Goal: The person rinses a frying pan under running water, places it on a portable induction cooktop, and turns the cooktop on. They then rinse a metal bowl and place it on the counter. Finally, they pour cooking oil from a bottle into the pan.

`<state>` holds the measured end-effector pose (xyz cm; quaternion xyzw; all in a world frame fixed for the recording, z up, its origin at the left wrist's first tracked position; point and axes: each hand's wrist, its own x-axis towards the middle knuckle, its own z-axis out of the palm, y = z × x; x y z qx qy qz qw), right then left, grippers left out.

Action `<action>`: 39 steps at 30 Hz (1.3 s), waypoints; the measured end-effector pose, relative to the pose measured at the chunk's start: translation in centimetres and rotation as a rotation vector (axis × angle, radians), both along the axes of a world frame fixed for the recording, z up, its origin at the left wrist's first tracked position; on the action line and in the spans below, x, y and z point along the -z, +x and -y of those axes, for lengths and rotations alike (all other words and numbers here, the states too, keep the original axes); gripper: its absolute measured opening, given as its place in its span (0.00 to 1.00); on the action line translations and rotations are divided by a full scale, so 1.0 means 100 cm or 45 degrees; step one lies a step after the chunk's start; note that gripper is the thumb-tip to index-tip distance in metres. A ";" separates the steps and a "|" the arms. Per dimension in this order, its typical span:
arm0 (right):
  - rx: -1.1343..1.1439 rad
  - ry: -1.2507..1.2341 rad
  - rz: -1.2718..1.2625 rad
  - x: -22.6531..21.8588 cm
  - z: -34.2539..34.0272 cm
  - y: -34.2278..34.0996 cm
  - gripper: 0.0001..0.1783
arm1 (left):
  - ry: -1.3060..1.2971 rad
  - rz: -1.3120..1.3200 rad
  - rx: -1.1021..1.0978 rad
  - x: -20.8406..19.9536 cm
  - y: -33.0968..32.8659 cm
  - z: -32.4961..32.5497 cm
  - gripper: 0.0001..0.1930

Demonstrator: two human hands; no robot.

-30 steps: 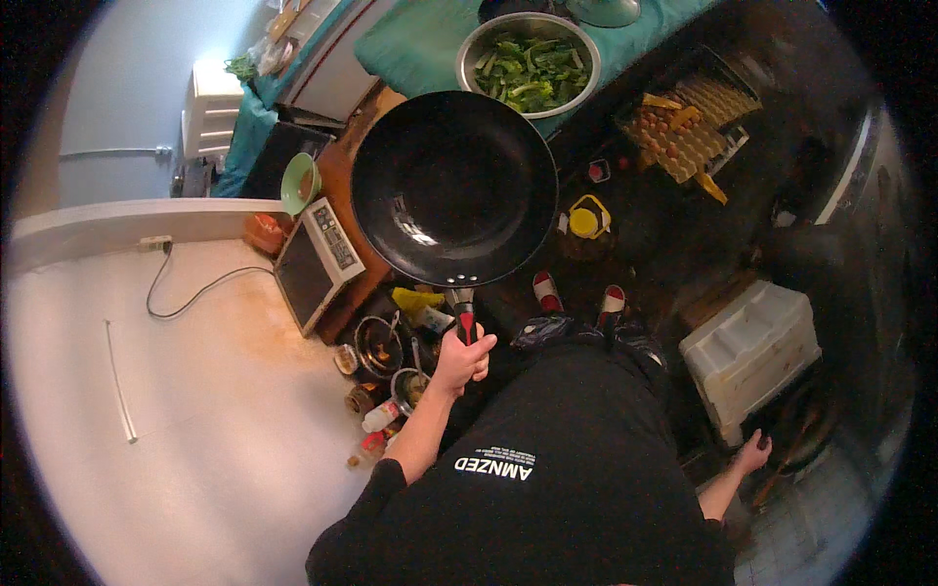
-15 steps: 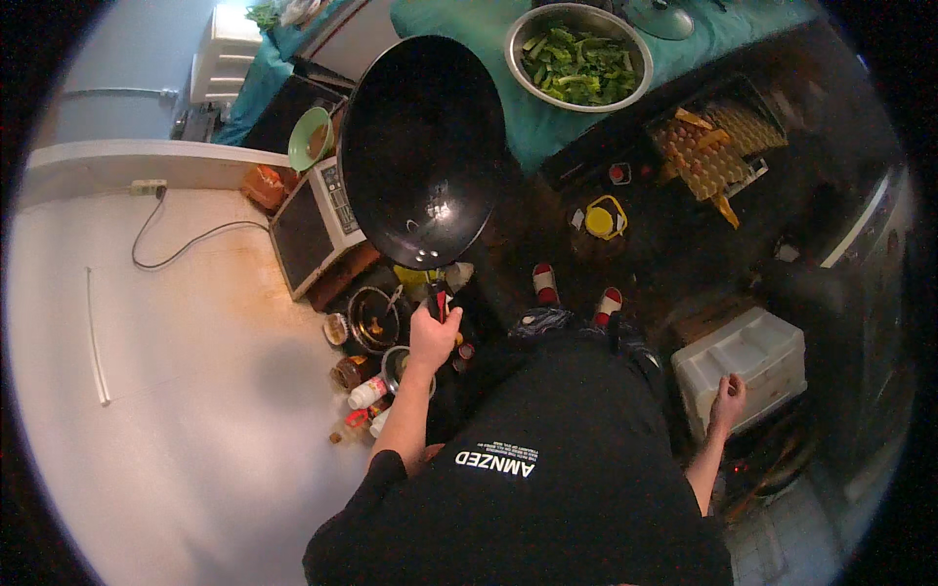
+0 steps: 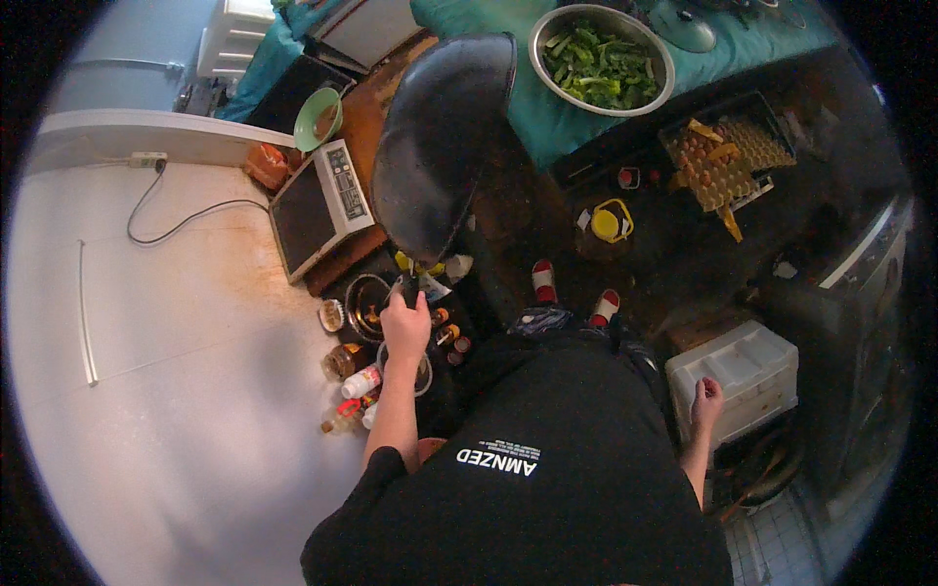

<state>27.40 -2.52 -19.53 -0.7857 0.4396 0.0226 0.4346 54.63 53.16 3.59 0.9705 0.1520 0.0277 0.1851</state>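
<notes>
Dark floor (image 3: 645,273); tilted wok (image 3: 440,137), long axis pointing forward; left hand (image 3: 405,327) gripping handle (image 3: 409,285); right hand (image 3: 708,393) loosely curled, empty.

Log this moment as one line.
left hand: gripping pan by handle | pan: tilted | right hand: nearest white box | bowl: greens inside, on teal cloth

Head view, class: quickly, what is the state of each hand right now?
Left hand: closed on the black handle of the round, black metal pan.
Right hand: loosely curled, no object visible in it; whether fully closed cannot be told.
</notes>
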 end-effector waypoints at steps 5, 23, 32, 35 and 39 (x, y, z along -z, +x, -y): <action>0.084 0.134 0.014 0.006 -0.008 0.000 0.17 | -0.004 0.110 0.109 -0.011 0.004 -0.001 0.14; 0.174 0.252 0.010 0.038 -0.018 -0.028 0.13 | 0.007 0.023 0.033 -0.022 0.016 0.022 0.16; 0.107 0.319 -0.064 0.045 -0.016 -0.025 0.12 | -0.087 0.016 -0.005 -0.028 0.013 0.027 0.14; 0.081 0.317 -0.032 0.052 -0.013 -0.024 0.12 | -0.123 0.073 0.000 -0.031 0.006 0.030 0.12; 0.031 0.347 -0.055 0.062 -0.003 -0.016 0.12 | -0.258 0.045 -0.095 -0.034 -0.008 0.031 0.11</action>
